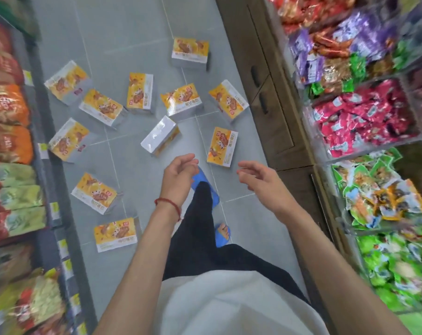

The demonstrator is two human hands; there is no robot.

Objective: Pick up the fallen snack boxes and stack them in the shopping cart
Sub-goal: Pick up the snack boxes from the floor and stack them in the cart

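Red cord bracelet (168, 204) is circling the wrist of the left hand (179, 172), which is hanging over the floor with fingers loosely curled, gripping nothing. The right hand (258, 177) is hovering at its three o'clock, fingers relaxed and apart, also holding nothing.

Just past the gap between them, at twelve o'clock, the nearest box (222, 147) is lying flat with its yellow face up on the grey tiled floor (132, 32). At eleven o'clock from the left hand, a second box (160, 136) is showing a plain white side. The other snack boxes (181, 100) are lying scattered further out, from nine o'clock round to twelve, and two more are sitting down around eight o'clock. None is touching a hand. The cart is not showing anywhere in view.

The boxes are looking like film-wrapped cardboard cartons, so they are probably light and stiff, with a glossy skin that may be slippery. I would expect a grip across the two long edges, thumb on one and fingers on the other, to hold best. The flat faces should be stacking squarely, though the corners may be crushing if squeezed hard.

Red and orange packets (7, 105) are filling the shelf at nine o'clock, and pink bags (364, 122) are piling up at two o'clock.
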